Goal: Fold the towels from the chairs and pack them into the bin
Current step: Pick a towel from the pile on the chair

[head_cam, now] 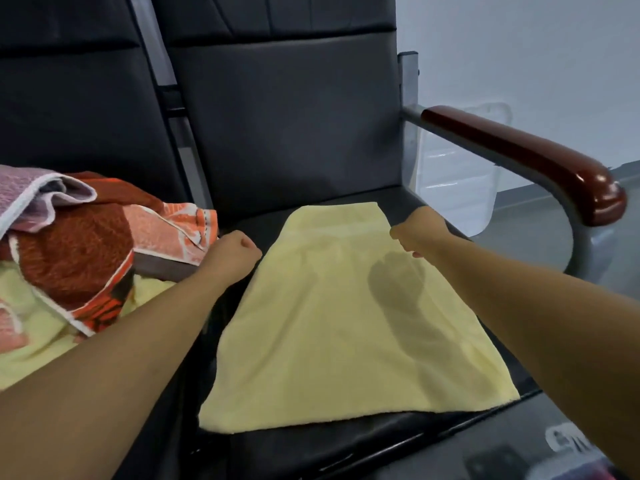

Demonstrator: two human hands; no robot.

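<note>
A pale yellow towel (pixel 346 323) lies spread flat on the black seat (pixel 311 441) of the right chair. My left hand (pixel 232 254) is curled into a fist just off the towel's left edge, near its far end. My right hand (pixel 419 233) hovers with curled fingers over the far right edge and casts a shadow on the cloth below it. No part of the towel looks lifted by either hand. A clear plastic bin (pixel 457 181) stands on the floor behind the right armrest.
On the left chair sits a heap of towels (pixel 79 258): orange patterned, rust-brown, pink and pale yellow. A dark red armrest (pixel 526 161) on a grey metal frame borders the seat on the right. Behind the seats rise black chair backs (pixel 284 126).
</note>
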